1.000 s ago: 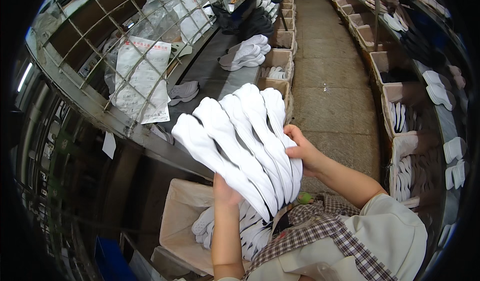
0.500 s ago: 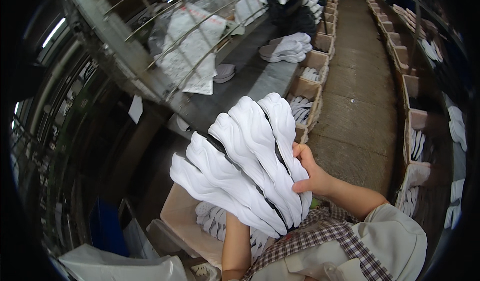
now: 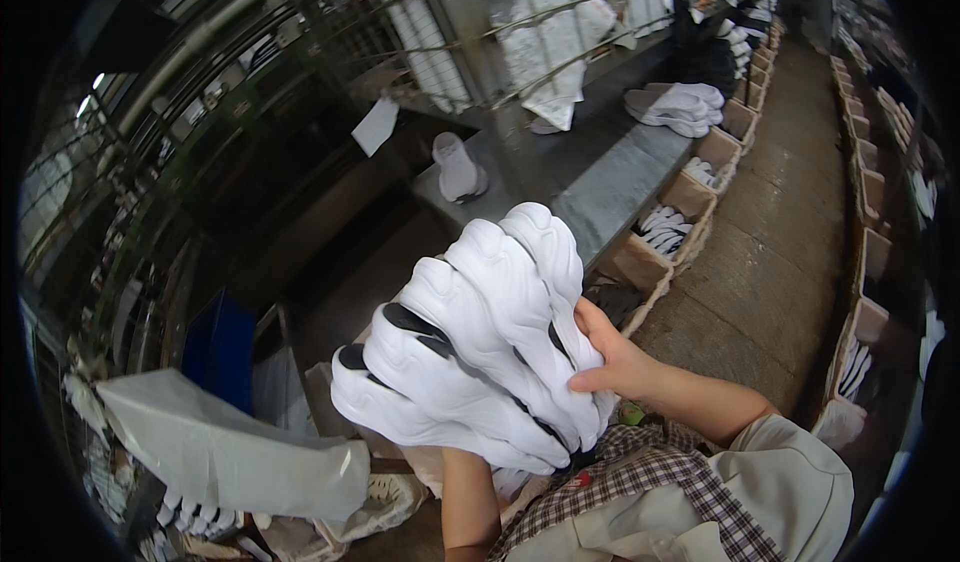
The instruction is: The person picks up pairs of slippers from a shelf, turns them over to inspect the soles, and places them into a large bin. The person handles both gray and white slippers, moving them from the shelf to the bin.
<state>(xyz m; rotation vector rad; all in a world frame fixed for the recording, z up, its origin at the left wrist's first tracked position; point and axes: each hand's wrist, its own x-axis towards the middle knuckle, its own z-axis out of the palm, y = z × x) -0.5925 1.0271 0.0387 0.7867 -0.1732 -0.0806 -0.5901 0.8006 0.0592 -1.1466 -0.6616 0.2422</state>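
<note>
A fanned bundle of white shoe soles (image 3: 490, 312) with black patches is held up in front of my body, standing on edge side by side. My right hand (image 3: 606, 358) is closed on the bundle's right side, thumb on the near face and fingers round the outer edge. From below, my left forearm (image 3: 470, 502) rises behind the bundle. The soles hide my left hand and its fingers, but it bears the bundle from underneath. Beyond the bundle, another white sole (image 3: 459, 170) lies at the left end of a grey metal table (image 3: 612, 187).
More pale soles (image 3: 676, 109) are piled farther along the table. Lined bins (image 3: 640, 258) with soles run beside the aisle (image 3: 735, 232), and another row stands on its right. A plastic-covered white box (image 3: 235, 442) and a blue panel (image 3: 222, 352) are at left.
My view has swung left, so the table and aisle sit farther right. The bundle has tipped a little, showing more black at its left soles. Both hands stay with it.
</note>
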